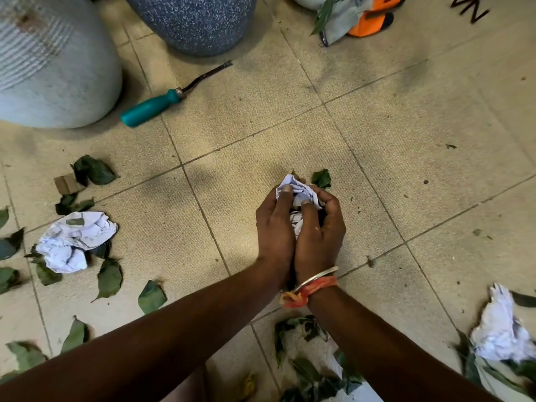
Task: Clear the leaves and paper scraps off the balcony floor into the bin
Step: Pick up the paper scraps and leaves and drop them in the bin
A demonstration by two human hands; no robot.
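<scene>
My left hand (274, 227) and my right hand (320, 230) are cupped together over the tiled floor (290, 126), both gripping a crumpled white paper scrap (297, 192) with dark leaf bits inside. A small green leaf (321, 178) lies just beyond my fingertips. Another crumpled paper (74, 240) lies at the left among several green leaves (109, 278). A third paper scrap (501, 332) sits at the right edge on more leaves. Further leaves (301, 329) lie below my wrists. No bin is in view.
A pale ribbed pot (49, 68) and a speckled blue pot (194, 21) stand at the top left. A teal-handled tool (162, 103) lies between them. Grey and orange gloves (362, 18) lie at the top. A small cardboard piece (68, 182) is at the left.
</scene>
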